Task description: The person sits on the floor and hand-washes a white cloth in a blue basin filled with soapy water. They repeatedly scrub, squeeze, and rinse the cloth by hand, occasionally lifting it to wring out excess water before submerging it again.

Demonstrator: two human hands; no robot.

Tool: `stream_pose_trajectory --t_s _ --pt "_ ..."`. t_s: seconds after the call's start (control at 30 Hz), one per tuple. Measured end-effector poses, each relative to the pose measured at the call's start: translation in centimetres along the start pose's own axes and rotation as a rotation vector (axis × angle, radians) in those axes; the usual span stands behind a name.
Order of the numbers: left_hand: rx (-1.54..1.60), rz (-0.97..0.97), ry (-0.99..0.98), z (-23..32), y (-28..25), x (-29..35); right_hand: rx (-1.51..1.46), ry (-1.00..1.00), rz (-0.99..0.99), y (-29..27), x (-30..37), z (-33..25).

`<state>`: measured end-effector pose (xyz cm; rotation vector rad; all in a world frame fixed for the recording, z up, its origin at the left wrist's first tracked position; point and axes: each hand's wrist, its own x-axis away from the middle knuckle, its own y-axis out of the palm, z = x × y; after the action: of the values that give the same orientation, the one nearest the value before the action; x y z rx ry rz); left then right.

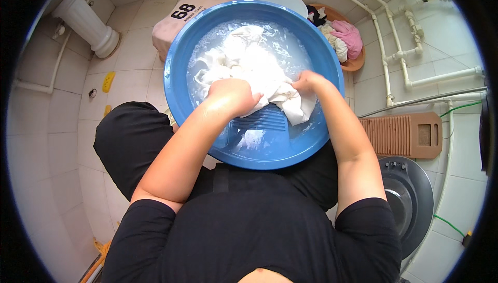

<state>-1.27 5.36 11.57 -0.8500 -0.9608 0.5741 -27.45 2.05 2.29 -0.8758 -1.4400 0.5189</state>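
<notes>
From the head view, I see the white cloth [259, 70] partly sunk in soapy water inside the blue basin [181, 55], over a ribbed washboard [267, 118] mostly hidden beneath. My left hand [232, 96] is fisted on the cloth; my right hand [307, 82] pinches its edge near the basin's right rim.

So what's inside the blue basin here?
The blue basin holds soapy water, a white cloth and a ribbed blue washboard. Left hand and right hand both grip the cloth, which hides the board's upper part.
</notes>
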Motion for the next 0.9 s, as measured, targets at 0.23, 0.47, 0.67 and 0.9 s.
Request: stream_pose_trajectory --t_s 0.23,0.47,0.67,0.9 --pt "0.217 0.427 0.232 0.9 -0.3 -4.6 -0.407 -0.493 0.551 3.5 -5.4 -2.8" --pt "1.370 0.199 0.360 -2.3 2.2 -15.2 -0.718 -0.226 0.043 -0.4 -0.5 -3.4" --pt "0.675 0.066 -0.202 -2.8 3.9 -15.1 -0.219 0.034 0.336 0.1 -0.4 1.3" --pt "0.113 -0.056 0.093 -3.2 1.7 -10.6 -0.456 -0.291 0.188 0.7 0.2 -0.6"
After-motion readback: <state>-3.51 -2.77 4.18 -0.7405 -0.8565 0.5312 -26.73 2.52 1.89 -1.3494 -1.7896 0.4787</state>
